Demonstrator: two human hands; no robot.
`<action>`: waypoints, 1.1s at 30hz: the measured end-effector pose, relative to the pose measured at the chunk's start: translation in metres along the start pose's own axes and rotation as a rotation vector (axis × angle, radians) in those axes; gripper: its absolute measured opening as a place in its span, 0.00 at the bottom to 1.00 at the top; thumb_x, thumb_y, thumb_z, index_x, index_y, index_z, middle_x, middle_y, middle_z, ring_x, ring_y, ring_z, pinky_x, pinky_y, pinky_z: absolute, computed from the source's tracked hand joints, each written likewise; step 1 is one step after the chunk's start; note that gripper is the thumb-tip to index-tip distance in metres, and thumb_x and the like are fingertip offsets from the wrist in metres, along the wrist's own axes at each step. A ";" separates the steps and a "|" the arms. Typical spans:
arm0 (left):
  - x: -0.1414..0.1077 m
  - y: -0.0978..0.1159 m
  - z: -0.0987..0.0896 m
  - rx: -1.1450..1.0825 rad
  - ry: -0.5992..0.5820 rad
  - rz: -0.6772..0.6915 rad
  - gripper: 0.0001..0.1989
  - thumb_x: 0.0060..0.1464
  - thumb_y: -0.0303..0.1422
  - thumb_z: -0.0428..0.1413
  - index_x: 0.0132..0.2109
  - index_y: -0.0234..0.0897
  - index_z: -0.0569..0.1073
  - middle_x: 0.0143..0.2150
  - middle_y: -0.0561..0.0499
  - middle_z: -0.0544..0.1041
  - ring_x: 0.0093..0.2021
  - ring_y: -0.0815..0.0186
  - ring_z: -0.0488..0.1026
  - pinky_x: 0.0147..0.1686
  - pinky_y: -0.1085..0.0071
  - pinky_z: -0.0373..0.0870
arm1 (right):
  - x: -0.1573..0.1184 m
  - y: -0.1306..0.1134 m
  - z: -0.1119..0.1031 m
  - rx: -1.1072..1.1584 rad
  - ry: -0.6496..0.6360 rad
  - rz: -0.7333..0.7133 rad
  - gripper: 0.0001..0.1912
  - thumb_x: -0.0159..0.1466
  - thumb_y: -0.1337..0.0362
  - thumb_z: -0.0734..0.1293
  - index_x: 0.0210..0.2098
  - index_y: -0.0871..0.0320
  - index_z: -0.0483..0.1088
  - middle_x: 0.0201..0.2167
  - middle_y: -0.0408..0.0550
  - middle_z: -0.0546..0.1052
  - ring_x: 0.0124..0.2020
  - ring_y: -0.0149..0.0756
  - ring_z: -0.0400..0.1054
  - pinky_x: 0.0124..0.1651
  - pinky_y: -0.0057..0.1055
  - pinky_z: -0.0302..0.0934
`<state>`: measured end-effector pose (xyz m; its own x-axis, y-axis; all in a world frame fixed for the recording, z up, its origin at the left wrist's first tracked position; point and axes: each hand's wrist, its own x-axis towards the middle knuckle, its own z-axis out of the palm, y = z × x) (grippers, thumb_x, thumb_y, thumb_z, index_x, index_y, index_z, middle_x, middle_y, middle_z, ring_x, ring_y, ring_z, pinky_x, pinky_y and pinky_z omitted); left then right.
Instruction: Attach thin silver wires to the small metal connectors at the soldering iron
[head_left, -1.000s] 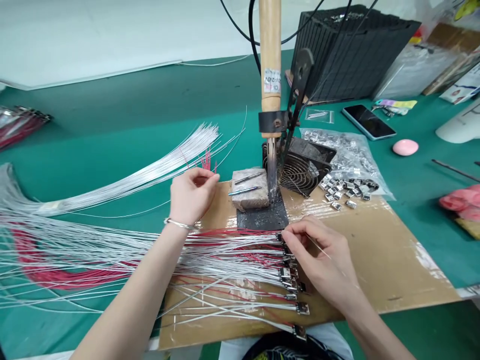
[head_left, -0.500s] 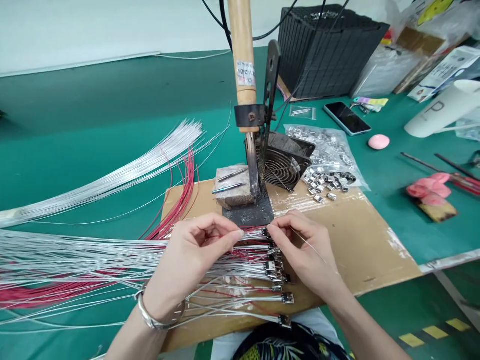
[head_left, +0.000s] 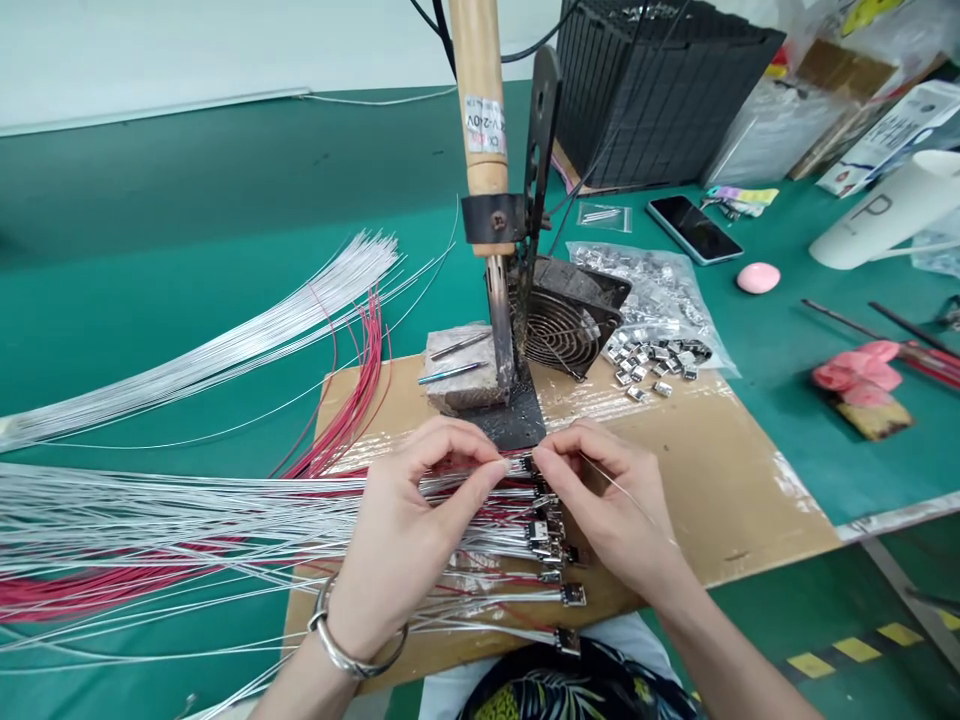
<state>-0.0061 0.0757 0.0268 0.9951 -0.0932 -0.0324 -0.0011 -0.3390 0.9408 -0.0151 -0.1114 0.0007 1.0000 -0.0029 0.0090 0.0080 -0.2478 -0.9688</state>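
Observation:
My left hand [head_left: 427, 520], with a metal bangle at the wrist, is closed in a pinch at the top row of wires. Its fingertips sit close to a small black connector [head_left: 529, 464]; what exactly they grip is too small to make out. My right hand [head_left: 611, 500] is pinched too, its thumb and index finger against that connector. A thin silvery wire [head_left: 619, 488] runs from between its fingers back across the hand. Below, several small connectors with white and red wires [head_left: 480, 540] lie in a column on the cardboard.
Just beyond my hands stands a wooden-handled soldering iron [head_left: 484, 100], tip down, beside a stone block [head_left: 461, 390] with two thin tools. Behind are a fan [head_left: 562, 330], a bag of metal connectors [head_left: 645, 280] and a black crate [head_left: 652, 100]. White wires [head_left: 247, 350] lie left.
My left hand has moved right, bringing its fingertips closer to my right hand and the connector. My right hand keeps its pinch in nearly the same place. The view has shifted slightly.

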 end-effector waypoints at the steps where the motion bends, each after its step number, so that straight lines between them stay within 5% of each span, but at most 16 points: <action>1: 0.000 0.001 0.001 -0.021 -0.001 0.008 0.04 0.58 0.31 0.63 0.34 0.40 0.80 0.38 0.51 0.82 0.42 0.63 0.77 0.45 0.69 0.71 | 0.000 0.000 0.000 0.004 -0.002 0.002 0.10 0.67 0.62 0.70 0.30 0.56 0.77 0.28 0.42 0.74 0.30 0.33 0.65 0.33 0.30 0.58; 17: 0.000 0.007 0.010 -0.084 0.005 -0.066 0.05 0.59 0.32 0.62 0.34 0.39 0.76 0.36 0.50 0.83 0.36 0.63 0.79 0.31 0.71 0.72 | 0.001 -0.001 0.001 -0.069 0.004 -0.057 0.11 0.70 0.64 0.68 0.30 0.56 0.76 0.29 0.42 0.75 0.33 0.33 0.67 0.36 0.32 0.59; 21: 0.002 0.008 0.011 -0.070 0.008 -0.046 0.06 0.60 0.32 0.61 0.34 0.39 0.76 0.35 0.50 0.82 0.36 0.63 0.78 0.31 0.71 0.71 | -0.003 0.002 -0.001 -0.061 0.034 -0.085 0.15 0.76 0.62 0.59 0.43 0.53 0.78 0.35 0.43 0.75 0.40 0.35 0.69 0.45 0.34 0.61; 25: 0.006 0.008 0.012 -0.058 0.025 -0.049 0.06 0.59 0.32 0.62 0.34 0.38 0.76 0.35 0.50 0.82 0.34 0.63 0.77 0.32 0.70 0.70 | -0.008 0.000 -0.005 0.019 0.046 -0.036 0.15 0.77 0.64 0.56 0.58 0.48 0.68 0.34 0.40 0.76 0.34 0.32 0.68 0.40 0.33 0.62; 29: 0.009 0.010 0.011 -0.060 0.049 -0.046 0.06 0.59 0.32 0.63 0.34 0.39 0.76 0.35 0.50 0.82 0.34 0.63 0.77 0.30 0.70 0.69 | -0.007 -0.010 -0.011 -0.074 0.083 -0.085 0.07 0.73 0.68 0.60 0.40 0.52 0.68 0.29 0.38 0.72 0.31 0.31 0.66 0.35 0.30 0.61; 33: 0.011 0.011 0.010 -0.054 0.069 -0.041 0.05 0.58 0.33 0.62 0.34 0.39 0.76 0.35 0.49 0.82 0.35 0.61 0.77 0.30 0.69 0.69 | -0.003 -0.018 -0.010 -0.145 0.116 -0.137 0.11 0.69 0.70 0.65 0.30 0.54 0.67 0.33 0.42 0.75 0.36 0.33 0.71 0.40 0.31 0.63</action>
<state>0.0043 0.0613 0.0328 0.9987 -0.0150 -0.0496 0.0431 -0.2896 0.9562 -0.0183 -0.1170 0.0208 0.9822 -0.0689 0.1750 0.1349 -0.3903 -0.9108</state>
